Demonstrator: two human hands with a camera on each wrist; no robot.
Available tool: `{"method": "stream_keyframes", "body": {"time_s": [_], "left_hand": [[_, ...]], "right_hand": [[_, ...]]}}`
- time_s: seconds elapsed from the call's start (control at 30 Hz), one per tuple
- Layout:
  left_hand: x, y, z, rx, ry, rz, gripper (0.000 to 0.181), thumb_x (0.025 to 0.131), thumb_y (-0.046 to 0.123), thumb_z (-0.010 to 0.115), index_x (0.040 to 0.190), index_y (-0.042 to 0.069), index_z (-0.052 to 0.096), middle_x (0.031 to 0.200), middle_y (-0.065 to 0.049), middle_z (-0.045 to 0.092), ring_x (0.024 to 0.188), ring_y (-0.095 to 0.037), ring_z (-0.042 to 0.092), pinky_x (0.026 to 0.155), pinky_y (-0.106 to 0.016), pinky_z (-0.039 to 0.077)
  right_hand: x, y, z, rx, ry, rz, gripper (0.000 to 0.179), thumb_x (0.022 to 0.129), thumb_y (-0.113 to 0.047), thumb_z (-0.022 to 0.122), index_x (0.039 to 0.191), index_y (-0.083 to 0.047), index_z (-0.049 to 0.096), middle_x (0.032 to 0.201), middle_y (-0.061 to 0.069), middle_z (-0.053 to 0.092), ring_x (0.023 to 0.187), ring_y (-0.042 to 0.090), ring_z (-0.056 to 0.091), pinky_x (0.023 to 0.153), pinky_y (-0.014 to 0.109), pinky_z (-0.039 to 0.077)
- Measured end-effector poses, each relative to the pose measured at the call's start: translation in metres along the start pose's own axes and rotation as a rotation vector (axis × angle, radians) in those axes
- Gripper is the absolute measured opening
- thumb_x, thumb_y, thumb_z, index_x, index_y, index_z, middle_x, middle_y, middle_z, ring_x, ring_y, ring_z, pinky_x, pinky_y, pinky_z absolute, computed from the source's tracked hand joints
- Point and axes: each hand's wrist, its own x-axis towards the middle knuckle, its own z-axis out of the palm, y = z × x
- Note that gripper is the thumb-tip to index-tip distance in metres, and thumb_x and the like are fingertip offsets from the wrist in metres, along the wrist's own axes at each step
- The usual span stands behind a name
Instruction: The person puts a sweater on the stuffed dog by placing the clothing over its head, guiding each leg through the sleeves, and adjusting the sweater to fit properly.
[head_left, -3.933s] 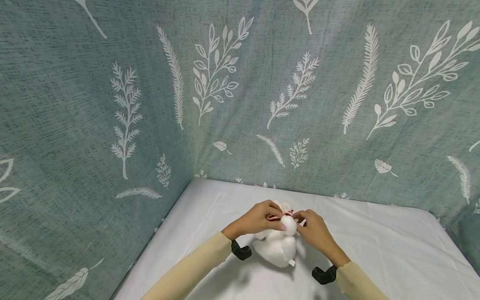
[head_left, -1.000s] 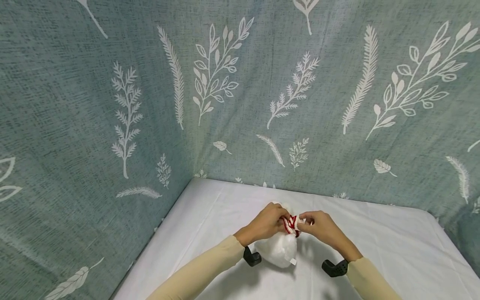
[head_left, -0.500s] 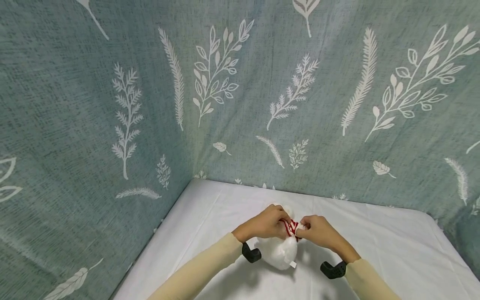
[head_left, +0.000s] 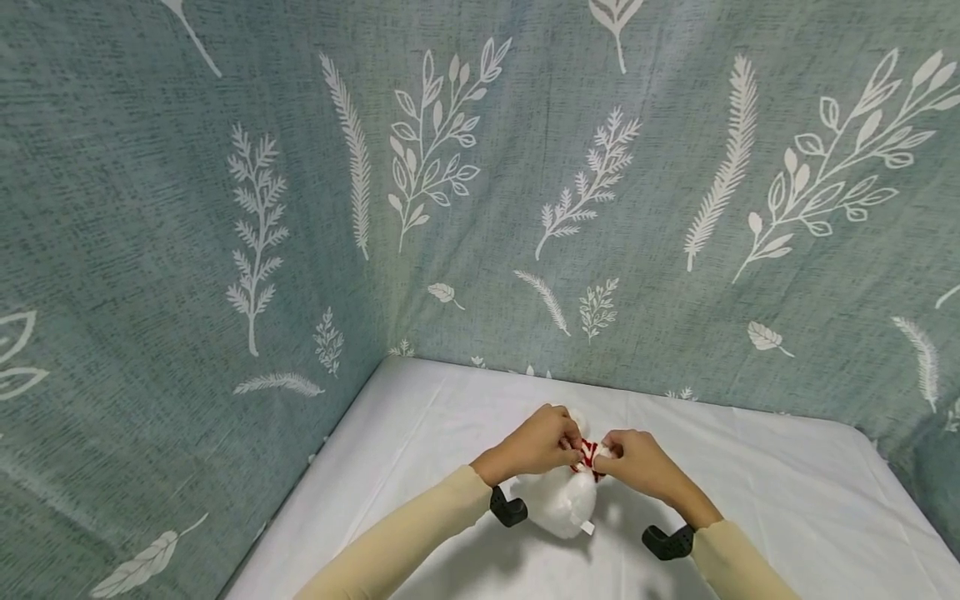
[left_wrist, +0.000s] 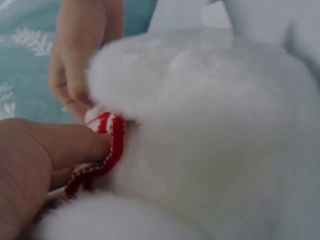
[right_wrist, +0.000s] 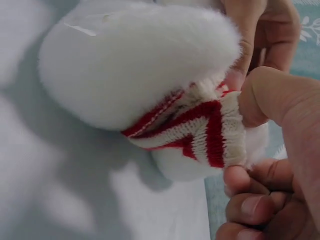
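A white fluffy plush toy (head_left: 555, 502) rests on the white-covered table, a small tag (head_left: 587, 527) sticking out at its near end. It wears a little red-and-white striped knitted sweater (right_wrist: 202, 131), bunched around one end of its body. My left hand (head_left: 542, 443) pinches the sweater's red edge from the left; in the left wrist view the index finger (left_wrist: 82, 142) reaches under that edge. On the other side my right hand (head_left: 639, 463) grips the cream ribbed cuff (right_wrist: 233, 132) between thumb and fingers. The toy's far end is partly hidden behind my left hand.
White cloth (head_left: 780, 492) covers the table. Green-grey curtains (head_left: 480, 183) with white leaf prints stand along its back and left side. Black camera mounts (head_left: 667, 542) sit on both wrists.
Earlier a round white part of the toy stood between my hands; now the striped knit shows there instead. Over the last second my right hand has lowered slightly with the cuff.
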Motion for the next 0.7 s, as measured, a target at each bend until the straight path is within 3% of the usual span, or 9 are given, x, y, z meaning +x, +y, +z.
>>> {"method": "stream_keyframes", "body": {"time_s": [0.1,0.2,0.3,0.53,0.7], "left_hand": [[-0.001,0.003,0.001,0.106,0.002,0.004,0.014,0.087,0.015,0.077,0.075,0.02,0.072,0.077,0.01,0.057,0.075,-0.005,0.045,0.075,-0.019,0.037],[-0.004,0.004,0.002,0.159,-0.029,-0.049,0.022,0.083,0.019,0.08,0.068,0.023,0.064,0.078,0.01,0.05,0.073,-0.008,0.041,0.066,-0.018,0.036],[-0.006,0.003,-0.002,0.172,-0.07,-0.109,0.028,0.081,0.024,0.082,0.065,0.023,0.059,0.079,0.009,0.047,0.073,-0.009,0.041,0.06,-0.018,0.036],[-0.009,0.005,-0.011,0.215,-0.123,-0.135,0.027,0.08,0.024,0.08,0.063,0.023,0.059,0.081,0.011,0.05,0.076,-0.008,0.044,0.058,-0.019,0.038],[-0.01,0.007,-0.012,0.217,-0.106,-0.142,0.019,0.081,0.023,0.078,0.071,0.024,0.062,0.081,0.012,0.051,0.075,-0.007,0.044,0.058,-0.02,0.038]], "right_hand": [[-0.002,0.003,-0.002,0.008,0.014,0.01,0.007,0.085,-0.016,0.071,0.083,-0.012,0.066,0.069,-0.003,0.062,0.06,0.01,0.046,0.055,0.026,0.035],[-0.003,0.007,-0.005,0.022,0.024,0.036,0.007,0.086,-0.017,0.071,0.084,-0.013,0.066,0.071,0.0,0.062,0.063,0.012,0.048,0.057,0.027,0.037],[-0.003,0.009,-0.009,0.026,0.024,0.052,0.009,0.088,-0.02,0.071,0.085,-0.013,0.067,0.073,-0.001,0.062,0.067,0.014,0.05,0.06,0.029,0.039],[-0.004,0.017,-0.014,0.046,0.046,0.073,0.008,0.09,-0.018,0.069,0.086,-0.012,0.066,0.075,-0.001,0.063,0.072,0.018,0.054,0.065,0.032,0.041],[-0.003,0.016,-0.013,0.038,0.065,0.093,0.009,0.091,-0.017,0.066,0.094,-0.01,0.069,0.079,-0.001,0.068,0.077,0.021,0.06,0.068,0.034,0.043]]}}
